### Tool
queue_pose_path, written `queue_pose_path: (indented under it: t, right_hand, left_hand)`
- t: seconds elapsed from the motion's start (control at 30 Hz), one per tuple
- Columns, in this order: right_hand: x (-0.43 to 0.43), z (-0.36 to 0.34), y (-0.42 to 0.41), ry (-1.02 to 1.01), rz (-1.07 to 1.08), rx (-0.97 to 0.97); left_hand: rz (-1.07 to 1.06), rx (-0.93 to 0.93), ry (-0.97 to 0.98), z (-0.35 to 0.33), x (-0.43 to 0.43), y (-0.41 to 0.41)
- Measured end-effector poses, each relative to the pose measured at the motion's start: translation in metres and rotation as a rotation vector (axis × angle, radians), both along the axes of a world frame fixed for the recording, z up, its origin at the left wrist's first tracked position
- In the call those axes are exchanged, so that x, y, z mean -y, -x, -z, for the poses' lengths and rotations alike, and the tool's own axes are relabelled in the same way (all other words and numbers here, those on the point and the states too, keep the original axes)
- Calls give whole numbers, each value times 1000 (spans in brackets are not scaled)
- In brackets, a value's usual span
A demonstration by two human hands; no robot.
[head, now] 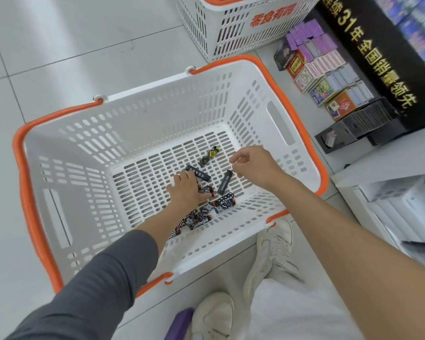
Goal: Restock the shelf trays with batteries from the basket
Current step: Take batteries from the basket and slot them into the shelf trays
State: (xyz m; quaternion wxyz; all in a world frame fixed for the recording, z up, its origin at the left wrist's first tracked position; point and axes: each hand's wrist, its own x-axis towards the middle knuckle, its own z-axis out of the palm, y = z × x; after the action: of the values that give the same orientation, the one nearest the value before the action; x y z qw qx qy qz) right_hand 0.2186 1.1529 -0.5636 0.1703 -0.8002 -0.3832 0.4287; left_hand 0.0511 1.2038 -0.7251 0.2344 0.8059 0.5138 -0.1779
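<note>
- Head view, item one: white slotted plastic basket with orange handles (142,93), standing on the floor before the person's feet.
- Contents: small black-and-white patterned batteries (222,203) heaped near the basket's close edge. Two plain black ones and one yellow-and-black battery (207,157) lie apart, further in.
- Left hand (184,190): fingers spread and laid flat on the heap, touching it. No clear grip is visible.
- Right hand (253,165): hovers above the basket bottom with fingers loosely curled, apparently holding nothing.
- Step in hand, as judged: gathering a batch. Advice: rake the heap together with the left hand, then close the fingers round several aligned pieces. Keep ends out of the bottom slots, and let the right hand collect the strays.
- Surface: pale grey tiled floor (59,45), smooth and glossy.
- Room: shop aisle.
  - A second white basket with orange lettering (231,35) stands beyond.
  - Rows of boxed playing cards (324,67) sit at right.
  - Near them are a black display board with gold characters (378,57) and a black ribbed shelf tray (368,119).
</note>
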Motion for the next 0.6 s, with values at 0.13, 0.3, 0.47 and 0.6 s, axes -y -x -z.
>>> queue_pose_path:
  t: [0.13, 0.3, 0.47, 0.6]
  right_hand:
    - [-1, 2, -1, 12, 7, -8]
    - [1, 6, -1, 37, 3, -8]
    - [5, 3, -3, 49, -10, 13]
    - [4, -6, -1, 45, 6, 15]
  left_hand:
    - [90, 93, 71, 4, -3, 5]
    - [204, 118, 193, 2, -11, 17]
    - [240, 83, 288, -3, -19, 23]
    - [195, 78, 267, -15, -23, 33]
